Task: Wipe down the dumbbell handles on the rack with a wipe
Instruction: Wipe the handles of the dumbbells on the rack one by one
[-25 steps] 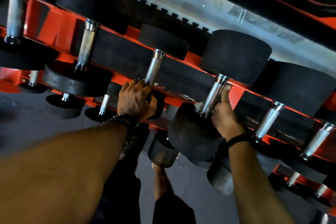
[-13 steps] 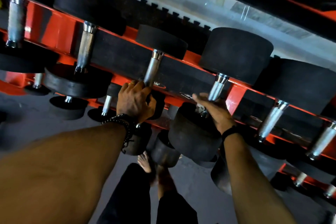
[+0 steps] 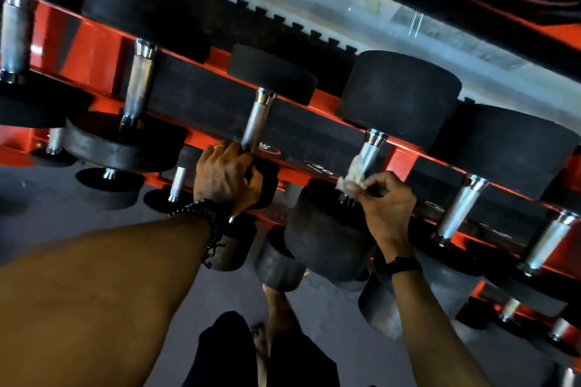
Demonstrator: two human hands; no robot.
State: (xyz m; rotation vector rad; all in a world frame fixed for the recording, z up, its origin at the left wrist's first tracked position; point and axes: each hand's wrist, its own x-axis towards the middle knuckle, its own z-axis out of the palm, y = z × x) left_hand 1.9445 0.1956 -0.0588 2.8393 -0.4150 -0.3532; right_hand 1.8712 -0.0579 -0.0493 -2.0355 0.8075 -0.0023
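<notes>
Chrome is what I'm after — the handle (image 3: 371, 151) of the big dumbbell just right of centre on the red rack (image 3: 94, 50). My right hand (image 3: 388, 207) has its fingers curled, pinching a crumpled white wipe (image 3: 353, 174) against the near end of that handle, where it meets the near black head (image 3: 327, 229). I hold the wipe bunched so it can wrap the bar and reach the collar. My left hand (image 3: 224, 176) grips the near end of the neighbouring handle (image 3: 257, 122) to the left, fingers clamped round it — I judge that is for bracing while I lean over the rack. The far stretch of the handle above the wipe is bare. More handles lie to the right and left, and I cannot tell which are already clean.
</notes>
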